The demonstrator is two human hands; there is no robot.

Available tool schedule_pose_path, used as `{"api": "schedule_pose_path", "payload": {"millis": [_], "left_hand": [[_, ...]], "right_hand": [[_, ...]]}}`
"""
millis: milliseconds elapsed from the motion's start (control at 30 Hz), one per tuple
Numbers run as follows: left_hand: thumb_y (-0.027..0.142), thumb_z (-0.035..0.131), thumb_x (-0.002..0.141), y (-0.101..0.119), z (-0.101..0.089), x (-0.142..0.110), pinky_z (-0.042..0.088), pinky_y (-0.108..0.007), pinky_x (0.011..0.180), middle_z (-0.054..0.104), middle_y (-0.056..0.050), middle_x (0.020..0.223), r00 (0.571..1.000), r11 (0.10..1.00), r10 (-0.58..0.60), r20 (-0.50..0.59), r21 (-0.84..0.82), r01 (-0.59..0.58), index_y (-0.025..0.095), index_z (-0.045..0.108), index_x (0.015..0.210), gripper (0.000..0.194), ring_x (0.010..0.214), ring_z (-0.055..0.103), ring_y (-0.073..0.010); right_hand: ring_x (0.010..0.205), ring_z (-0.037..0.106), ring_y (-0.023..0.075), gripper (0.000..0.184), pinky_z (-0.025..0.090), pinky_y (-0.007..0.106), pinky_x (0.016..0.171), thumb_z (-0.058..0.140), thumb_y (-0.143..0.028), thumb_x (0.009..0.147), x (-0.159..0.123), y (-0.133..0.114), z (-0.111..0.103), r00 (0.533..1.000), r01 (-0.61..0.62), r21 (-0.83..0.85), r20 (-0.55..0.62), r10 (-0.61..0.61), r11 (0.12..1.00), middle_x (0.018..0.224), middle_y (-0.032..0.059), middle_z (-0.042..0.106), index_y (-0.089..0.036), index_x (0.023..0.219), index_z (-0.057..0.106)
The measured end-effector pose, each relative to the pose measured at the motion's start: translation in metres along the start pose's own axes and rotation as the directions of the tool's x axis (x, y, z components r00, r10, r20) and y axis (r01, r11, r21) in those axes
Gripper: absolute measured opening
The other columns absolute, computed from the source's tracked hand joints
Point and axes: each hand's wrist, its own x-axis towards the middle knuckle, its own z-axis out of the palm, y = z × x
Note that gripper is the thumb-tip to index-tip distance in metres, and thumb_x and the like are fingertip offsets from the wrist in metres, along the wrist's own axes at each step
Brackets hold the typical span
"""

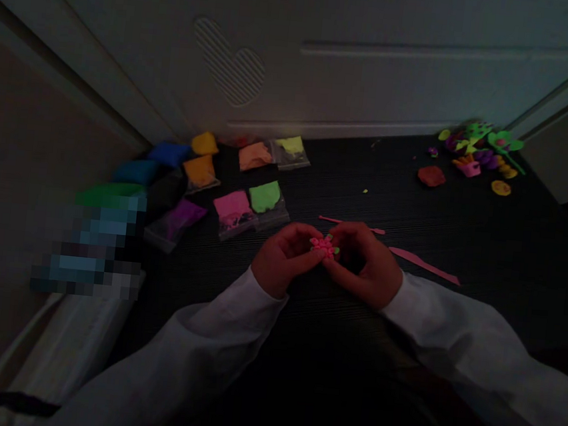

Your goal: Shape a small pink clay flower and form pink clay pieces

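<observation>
A small pink clay flower cluster with green bits (323, 245) is held above the dark table, between the fingertips of both hands. My left hand (287, 259) pinches it from the left, thumb in front. From the right, my right hand (365, 266) grips its other side with thumb and fingers. Just beyond my hands lies a thin pink modelling tool (378, 231), partly hidden by my right hand. A pink clay knife (426, 264) rests to the right, close to my right sleeve.
Bags of coloured clay, among them pink (234, 209), green (265, 198) and purple (186, 218), lie at the left. Several finished clay pieces (481, 151) crowd the far right corner beside a reddish-brown lump (431, 176). A white panel (376, 88) stands along the back edge.
</observation>
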Motion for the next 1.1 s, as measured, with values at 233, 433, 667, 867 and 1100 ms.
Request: {"api": "schedule_pose_path", "payload": {"millis": [233, 433, 667, 867, 1100], "left_hand": [[0.010, 0.063, 0.058, 0.004, 0.000, 0.004, 0.042, -0.020, 0.065, 0.058, 0.003, 0.075, 0.998, 1.000, -0.012, -0.064, -0.012, 0.011, 0.017, 0.054, 0.079, 0.024, 0.069, 0.054, -0.0062], [0.009, 0.060, 0.059, 0.017, -0.004, 0.009, 0.044, -0.022, 0.063, 0.056, 0.003, 0.072, 0.982, 0.972, -0.133, -0.137, -0.212, 0.102, 0.017, 0.051, 0.084, 0.027, 0.063, 0.055, -0.0067], [0.009, 0.057, 0.061, 0.016, -0.007, 0.012, 0.042, -0.033, 0.077, 0.056, 0.001, 0.078, 0.985, 0.962, -0.161, -0.061, -0.234, 0.143, 0.019, 0.044, 0.094, 0.037, 0.079, 0.057, -0.0145], [0.020, 0.059, 0.063, 0.012, -0.007, 0.008, 0.041, -0.029, 0.075, 0.054, -0.002, 0.083, 0.992, 0.919, 0.128, -0.019, 0.377, -0.111, 0.018, 0.042, 0.100, 0.040, 0.076, 0.054, -0.0118], [0.024, 0.052, 0.068, 0.013, -0.007, 0.005, 0.037, -0.033, 0.079, 0.057, -0.003, 0.091, 0.941, 0.415, 0.273, 0.202, 0.857, -0.305, 0.020, 0.043, 0.107, 0.041, 0.089, 0.048, -0.0167]], "right_hand": [[0.068, 0.048, 0.0106, 0.040, 0.040, 0.026, 0.059, 0.054, -0.022, 0.069, 0.001, 0.000, -0.002, 0.999, 0.005, -0.019, -0.032, -0.006, 1.000, 0.083, 0.0026, 0.049, -0.017, 0.104, 0.036], [0.076, 0.048, 0.0121, 0.034, 0.041, 0.029, 0.068, 0.049, -0.024, 0.073, 0.002, 0.003, -0.008, 0.987, -0.071, 0.042, -0.142, 0.077, 0.997, 0.091, 0.0038, 0.048, -0.020, 0.105, 0.037], [0.078, 0.049, 0.0125, 0.028, 0.041, 0.028, 0.069, 0.047, -0.028, 0.075, 0.011, 0.016, -0.005, 0.969, -0.102, 0.097, -0.217, 0.121, 0.990, 0.088, 0.0029, 0.050, -0.020, 0.101, 0.041], [0.071, 0.049, 0.0121, 0.021, 0.041, 0.027, 0.063, 0.044, -0.027, 0.075, 0.016, 0.023, -0.009, 0.979, -0.059, -0.089, -0.202, 0.040, 0.994, 0.082, 0.0025, 0.051, -0.018, 0.094, 0.046], [0.089, 0.044, 0.0206, 0.025, 0.030, 0.036, 0.075, 0.047, -0.029, 0.071, 0.020, 0.030, -0.025, 0.994, -0.029, -0.639, -0.096, -0.043, 0.769, 0.095, 0.0058, 0.054, -0.021, 0.093, 0.055]]}}
